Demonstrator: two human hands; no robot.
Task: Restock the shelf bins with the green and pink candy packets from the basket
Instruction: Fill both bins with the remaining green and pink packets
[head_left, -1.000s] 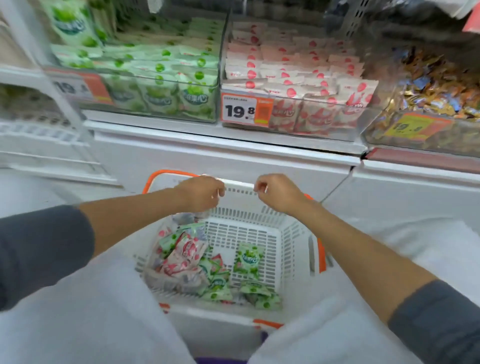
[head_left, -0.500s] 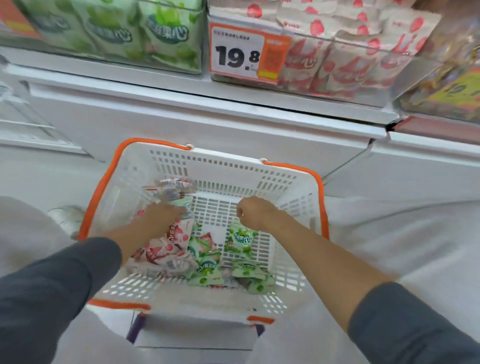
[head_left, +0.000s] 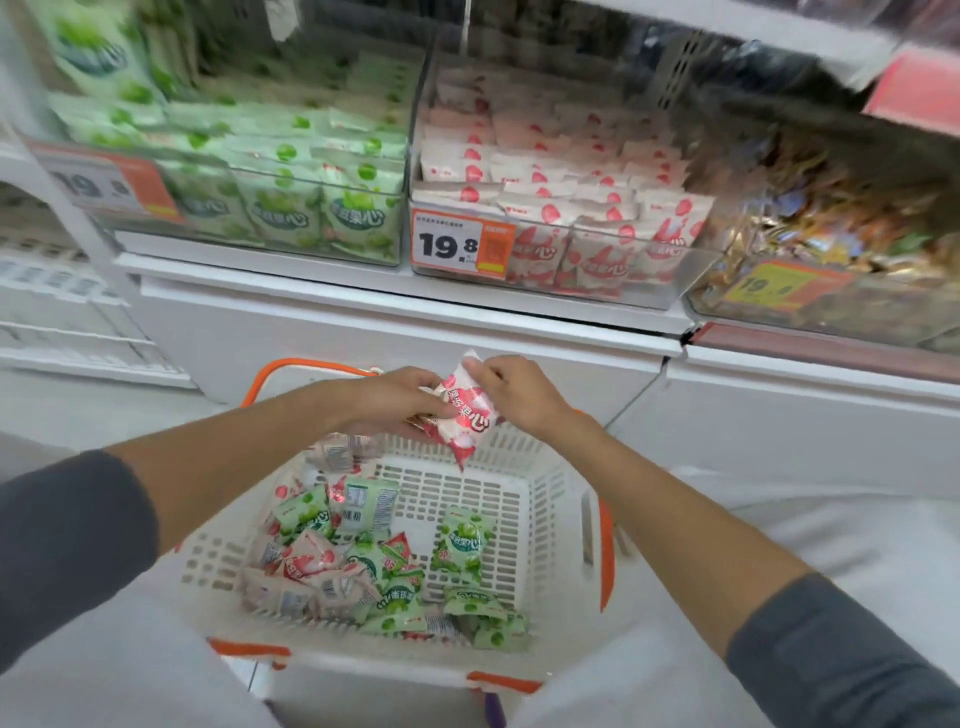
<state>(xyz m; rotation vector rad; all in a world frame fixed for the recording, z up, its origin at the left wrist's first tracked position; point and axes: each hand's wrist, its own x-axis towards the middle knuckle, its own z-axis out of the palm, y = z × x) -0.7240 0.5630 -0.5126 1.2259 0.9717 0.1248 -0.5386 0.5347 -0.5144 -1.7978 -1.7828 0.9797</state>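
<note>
Left hand (head_left: 384, 402): fingers curling around the pink packet's left side.
Right hand (head_left: 511, 387): thumb and fingers pinching its top corner.
Pink packet (head_left: 465, 410): one, being held tilted above the basket's far rim.
Basket (head_left: 556, 483): one, carrying a jumbled heap (head_left: 337, 566) of green and pink packets, too tangled to count; one lone green packet (head_left: 464, 543) is lying apart on the right.
Shelf bins: three sitting above: green bin (head_left: 291, 197), pink bin (head_left: 571, 218), mixed-sweets bin (head_left: 831, 249).

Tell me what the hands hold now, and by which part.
A pink candy packet: the right hand pinches its top edge, the left hand grips its left side, above the basket.
</note>
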